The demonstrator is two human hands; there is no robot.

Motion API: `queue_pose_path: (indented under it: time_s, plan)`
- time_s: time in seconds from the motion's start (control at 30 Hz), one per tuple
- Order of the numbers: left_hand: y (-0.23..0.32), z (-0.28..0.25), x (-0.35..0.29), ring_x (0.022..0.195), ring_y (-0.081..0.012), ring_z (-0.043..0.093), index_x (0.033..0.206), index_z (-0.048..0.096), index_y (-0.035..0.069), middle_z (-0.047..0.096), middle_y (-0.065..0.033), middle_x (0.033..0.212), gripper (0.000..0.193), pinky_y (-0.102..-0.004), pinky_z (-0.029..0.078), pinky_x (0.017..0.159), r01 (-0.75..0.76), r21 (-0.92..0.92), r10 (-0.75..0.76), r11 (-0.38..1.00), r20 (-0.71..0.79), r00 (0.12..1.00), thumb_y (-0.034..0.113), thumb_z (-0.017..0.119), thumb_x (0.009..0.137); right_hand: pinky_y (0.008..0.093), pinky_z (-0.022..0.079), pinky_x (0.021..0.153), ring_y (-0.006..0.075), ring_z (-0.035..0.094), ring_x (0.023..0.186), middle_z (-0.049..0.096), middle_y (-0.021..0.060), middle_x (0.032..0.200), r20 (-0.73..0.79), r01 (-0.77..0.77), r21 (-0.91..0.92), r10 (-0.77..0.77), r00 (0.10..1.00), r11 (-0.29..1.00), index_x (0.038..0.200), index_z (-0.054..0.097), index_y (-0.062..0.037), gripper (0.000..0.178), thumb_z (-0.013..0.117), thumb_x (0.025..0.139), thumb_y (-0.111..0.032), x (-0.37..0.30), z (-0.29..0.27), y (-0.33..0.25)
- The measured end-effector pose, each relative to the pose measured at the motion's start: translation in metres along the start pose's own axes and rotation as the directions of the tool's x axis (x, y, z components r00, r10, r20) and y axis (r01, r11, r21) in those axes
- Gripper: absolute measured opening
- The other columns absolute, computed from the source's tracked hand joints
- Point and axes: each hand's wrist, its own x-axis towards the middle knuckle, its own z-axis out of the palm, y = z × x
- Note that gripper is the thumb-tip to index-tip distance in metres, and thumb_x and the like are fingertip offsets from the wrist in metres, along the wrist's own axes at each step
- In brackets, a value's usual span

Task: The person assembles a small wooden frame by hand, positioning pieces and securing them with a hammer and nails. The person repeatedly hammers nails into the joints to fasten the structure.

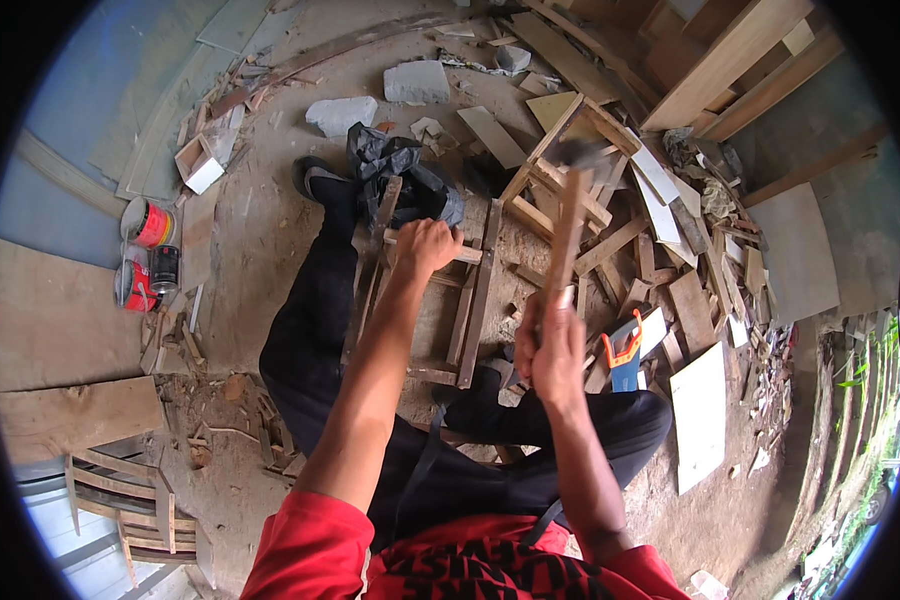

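Note:
Between my legs stands a small wooden frame [483, 300], built of straight legs and crossbars. My left hand [425, 245] is closed on its far crossbar, and the fingers' undersides are hidden. My right hand [553, 350] grips the lower part of a hammer [568, 235] by its wooden handle. The hammer is raised upright to the right of the frame, apart from it, and its dark head is blurred. Below and right of the hammer, by my right knee, is a handsaw [622, 350] with an orange handle and a blue blade.
Scrap wood [690, 305] is heaped on the right, below another wooden frame [542, 150]. A black plastic bag [400, 165] lies just beyond my left hand. Red cans [150, 222] stand at the left wall. A white board [700, 415] lies right of my knee.

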Motion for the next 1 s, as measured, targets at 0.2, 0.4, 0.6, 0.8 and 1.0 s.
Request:
queue_pose_path:
  time_s: [0.2, 0.4, 0.6, 0.8, 1.0]
  plan:
    - [0.003, -0.008, 0.001, 0.078, -0.0372, 0.071, 0.071, 0.073, 0.003, 0.071, -0.0212, 0.079, 0.048, -0.0452, 0.057, 0.074, 0.018, 0.0, -0.018, 1.0, 0.05, 0.999, 0.04, 0.049, 0.09, 0.023, 0.03, 0.038, 0.0072, 0.039, 0.041, 0.042, 0.0002, 0.053, 0.016, 0.479, -0.086, -0.48, 0.877, 0.873, 0.083, 0.046, -0.0034, 0.056, 0.033, 0.103, -0.054, 0.013, -0.007, 0.01]
    - [0.006, -0.012, 0.002, 0.078, -0.0388, 0.07, 0.073, 0.072, -0.001, 0.069, -0.023, 0.076, 0.048, -0.0476, 0.056, 0.074, -0.025, -0.038, 0.025, 0.999, 0.013, 1.0, 0.04, 0.052, 0.09, 0.0276, 0.029, 0.03, 0.0122, 0.034, 0.033, 0.033, -0.0008, 0.05, -0.024, -0.428, 0.025, 0.429, 0.903, 0.903, 0.082, 0.043, -0.0071, 0.051, 0.032, 0.105, -0.052, -0.03, -0.023, 0.134]
    - [-0.004, -0.001, 0.007, 0.077, -0.0362, 0.071, 0.072, 0.073, 0.003, 0.071, -0.0207, 0.079, 0.049, -0.0456, 0.057, 0.072, -0.032, 0.014, 0.032, 0.999, -0.033, 0.999, 0.042, 0.049, 0.089, 0.0266, 0.029, 0.031, 0.0109, 0.033, 0.035, 0.033, -0.0011, 0.052, -0.058, -0.45, 0.157, 0.463, 0.884, 0.879, 0.085, 0.043, -0.0072, 0.05, 0.033, 0.104, -0.052, -0.069, -0.023, 0.129]
    - [-0.005, 0.004, 0.003, 0.076, -0.0369, 0.071, 0.072, 0.073, 0.003, 0.071, -0.0213, 0.078, 0.049, -0.0461, 0.057, 0.071, -0.028, 0.004, 0.028, 1.0, -0.022, 0.999, 0.041, 0.048, 0.089, 0.0259, 0.033, 0.033, 0.0104, 0.036, 0.036, 0.036, -0.0006, 0.053, -0.015, -0.344, 0.061, 0.345, 0.938, 0.937, 0.081, 0.042, -0.0073, 0.052, 0.032, 0.105, -0.053, -0.042, -0.013, 0.104]
    - [0.01, -0.013, 0.004, 0.079, -0.0359, 0.071, 0.075, 0.075, 0.004, 0.071, -0.0197, 0.081, 0.049, -0.0452, 0.057, 0.074, -0.003, -0.016, 0.004, 1.0, 0.089, 0.996, 0.041, 0.046, 0.091, 0.0271, 0.036, 0.037, 0.0105, 0.04, 0.04, 0.04, 0.0005, 0.053, 0.028, -0.425, -0.067, 0.428, 0.904, 0.903, 0.075, 0.042, -0.0085, 0.058, 0.028, 0.103, -0.057, 0.004, -0.025, 0.109]
